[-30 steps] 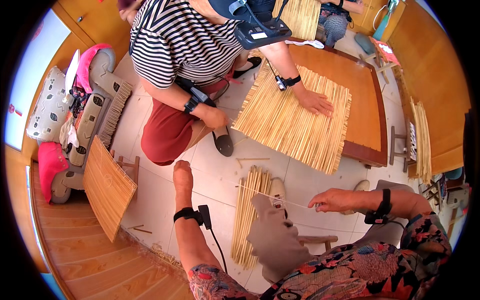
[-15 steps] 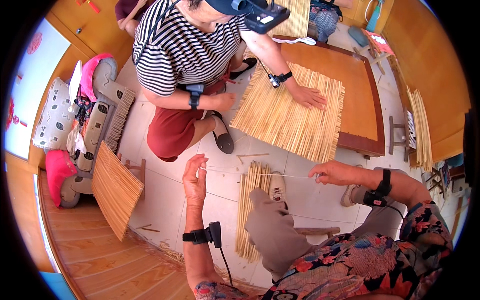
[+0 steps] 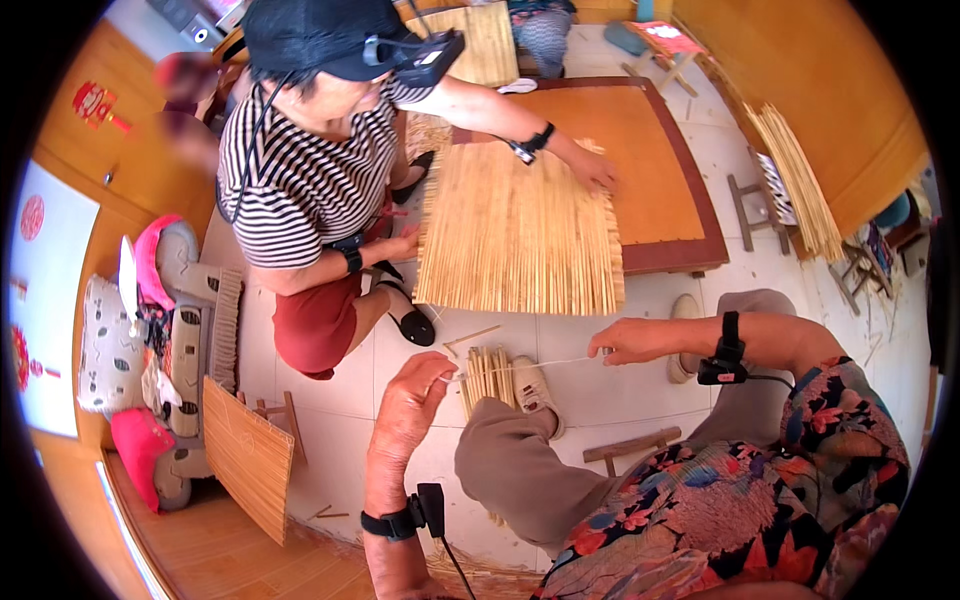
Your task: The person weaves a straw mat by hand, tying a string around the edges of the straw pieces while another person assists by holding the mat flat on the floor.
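At the far left, a slatted panel leans at a tilt near a low stool. Next, a co-worker in a striped shirt squats, one hand at the near-left edge of a stick mat, the other on its far-right corner. Below, the person's left hand pinches a pale string between thumb and fingers. The string runs, nearly straight, above a bundle of loose sticks on the floor, to the right hand, whose fingertips close on its other end; a detail there is too small to tell. The mat lies partly on the desk. The step in hand appears to be stretching the string; the next move likely calls for firm pinches and even tension.
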### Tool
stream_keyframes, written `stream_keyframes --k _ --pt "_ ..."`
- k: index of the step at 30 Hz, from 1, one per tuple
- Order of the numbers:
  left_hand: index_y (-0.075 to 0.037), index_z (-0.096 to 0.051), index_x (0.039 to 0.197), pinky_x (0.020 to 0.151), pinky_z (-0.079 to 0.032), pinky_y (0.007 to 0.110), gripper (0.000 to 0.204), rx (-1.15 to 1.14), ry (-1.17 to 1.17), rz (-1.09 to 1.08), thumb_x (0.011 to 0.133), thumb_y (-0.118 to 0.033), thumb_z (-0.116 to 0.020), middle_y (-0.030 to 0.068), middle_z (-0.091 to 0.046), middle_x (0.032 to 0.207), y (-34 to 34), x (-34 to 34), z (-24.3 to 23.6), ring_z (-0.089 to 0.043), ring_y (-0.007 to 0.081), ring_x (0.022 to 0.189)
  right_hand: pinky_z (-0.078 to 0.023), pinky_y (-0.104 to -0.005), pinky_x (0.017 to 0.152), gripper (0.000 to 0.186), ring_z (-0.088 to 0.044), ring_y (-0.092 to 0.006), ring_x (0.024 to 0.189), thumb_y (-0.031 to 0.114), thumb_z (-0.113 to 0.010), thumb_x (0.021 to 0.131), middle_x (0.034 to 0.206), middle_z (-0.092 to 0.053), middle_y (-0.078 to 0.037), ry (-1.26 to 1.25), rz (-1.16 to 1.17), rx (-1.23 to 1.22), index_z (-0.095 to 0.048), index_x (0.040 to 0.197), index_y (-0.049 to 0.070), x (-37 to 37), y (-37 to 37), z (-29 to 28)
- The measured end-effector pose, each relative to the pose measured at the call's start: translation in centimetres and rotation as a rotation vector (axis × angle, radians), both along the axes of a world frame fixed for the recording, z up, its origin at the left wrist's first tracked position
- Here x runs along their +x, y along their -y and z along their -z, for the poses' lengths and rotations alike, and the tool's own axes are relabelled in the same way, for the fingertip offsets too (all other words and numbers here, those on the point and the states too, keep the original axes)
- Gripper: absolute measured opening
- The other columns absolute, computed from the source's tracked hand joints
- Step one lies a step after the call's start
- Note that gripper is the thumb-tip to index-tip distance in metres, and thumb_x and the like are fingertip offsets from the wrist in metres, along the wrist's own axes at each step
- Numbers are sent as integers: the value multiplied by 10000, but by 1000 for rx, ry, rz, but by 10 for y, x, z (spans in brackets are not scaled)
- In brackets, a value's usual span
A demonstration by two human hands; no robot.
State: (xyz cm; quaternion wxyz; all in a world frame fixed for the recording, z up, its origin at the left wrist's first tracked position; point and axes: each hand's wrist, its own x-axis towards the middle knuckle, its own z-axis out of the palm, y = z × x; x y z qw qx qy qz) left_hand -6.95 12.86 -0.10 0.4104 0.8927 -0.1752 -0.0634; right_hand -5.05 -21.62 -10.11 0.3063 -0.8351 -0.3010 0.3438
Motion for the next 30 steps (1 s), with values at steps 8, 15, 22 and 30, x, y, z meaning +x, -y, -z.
stream_keyframes --k 8,15,22,30 --pt "-4 -583 925 712 -459 314 129 67 -97 282 799 -8 -557 121 -590 876 90 -15 5 -573 277 804 -460 -359 633 174 -587 -250 694 137 -583 747 772 -623 -101 136 130 43 -612 906 74 32 76 -27" --pt "-18 -564 900 730 -446 358 97 -125 -142 465 835 -77 -523 141 -589 860 177 -43 49 -549 312 824 -440 -295 643 134 -574 -155 714 125 -559 783 761 -624 -49 -104 223 -100 -616 885 60 -15 130 -78" --pt "-18 -558 979 697 -459 279 137 -101 -585 695 865 -67 -501 97 -591 824 243 -73 68 -589 164 730 -443 -314 681 149 -579 -200 745 124 -575 781 802 -631 -78 -122 174 -136 -610 908 55 -70 172 -64" --pt "-18 -576 1002 641 -457 297 175 -172 -229 717 842 -56 -515 110 -580 758 275 -77 68 -567 208 655 -451 -300 645 219 -572 -178 684 228 -552 830 792 -626 -70 -213 161 10 -600 953 52 -85 171 -72"
